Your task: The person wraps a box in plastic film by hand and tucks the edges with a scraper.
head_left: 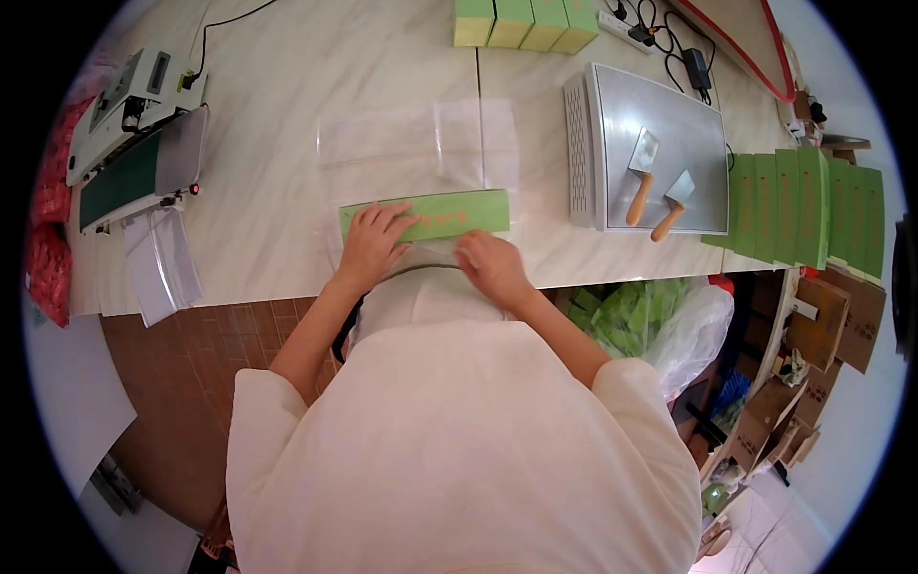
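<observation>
A long green box (469, 206) with orange lettering lies on a sheet of clear plastic film (382, 143) at the table's near edge. My left hand (371, 239) rests on the box's left part, its fingers stretched out over the top. At the near right side of the box, my right hand (492, 266) is closed with the fingertips pinched together. They appear to grip the film's near edge, though the contact is small and slightly blurred.
A metal-topped machine (660, 100) carrying two wooden-handled scrapers (675, 206) stands to the right. Beyond it are rows of green boxes (784, 206); more green boxes (521, 24) stand at the back. Another machine (134, 134) occupies the left. A plastic bag (660, 325) sits below the table edge.
</observation>
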The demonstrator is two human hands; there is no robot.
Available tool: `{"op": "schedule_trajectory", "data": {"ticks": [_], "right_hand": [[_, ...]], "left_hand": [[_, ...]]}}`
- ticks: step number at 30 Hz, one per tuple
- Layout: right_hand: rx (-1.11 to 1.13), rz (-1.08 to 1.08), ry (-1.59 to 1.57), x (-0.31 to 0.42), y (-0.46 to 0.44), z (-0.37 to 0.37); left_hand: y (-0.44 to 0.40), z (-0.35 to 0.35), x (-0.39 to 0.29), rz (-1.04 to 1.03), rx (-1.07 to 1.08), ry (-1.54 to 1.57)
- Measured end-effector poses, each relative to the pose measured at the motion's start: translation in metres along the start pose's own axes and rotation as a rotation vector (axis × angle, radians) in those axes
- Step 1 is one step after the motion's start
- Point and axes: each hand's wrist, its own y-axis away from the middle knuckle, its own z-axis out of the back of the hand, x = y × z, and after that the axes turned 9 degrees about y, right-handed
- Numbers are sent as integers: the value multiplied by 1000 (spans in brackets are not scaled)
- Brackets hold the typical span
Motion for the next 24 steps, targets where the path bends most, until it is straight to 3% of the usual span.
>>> {"op": "schedule_trajectory", "data": {"ticks": [3,6,8,14,24], "right_hand": [[-193,-200,201,-21,0,16],[-185,-221,420,-43,-11,26],[-165,-98,530,-50,-20,31],[-58,200,392,-53,-46,23],[-31,385,269,-49,-52,2]], "left_hand": [[3,-8,3,4,-23,-35],[3,-8,2,6,-34,-43],[3,-10,3,5,-45,-44],[8,-18,7,-24,-81,-49],[7,-14,0,-47,-124,-23]]}}
